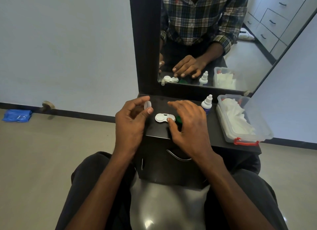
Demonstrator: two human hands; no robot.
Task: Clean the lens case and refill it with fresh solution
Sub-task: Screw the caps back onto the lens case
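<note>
White plastic lens case [164,117] lies on the black table [221,140] between your hands. Your left hand [131,120] pinches a clear round cap [148,104] between thumb and fingers. Your right hand [187,122] hovers loosely open, thumb touching the case's right well.

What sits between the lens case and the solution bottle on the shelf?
In the head view, the right hand hovers over that stretch, thumb on the lens case. A green cap peeks out beneath it, short of the solution bottle.
</note>
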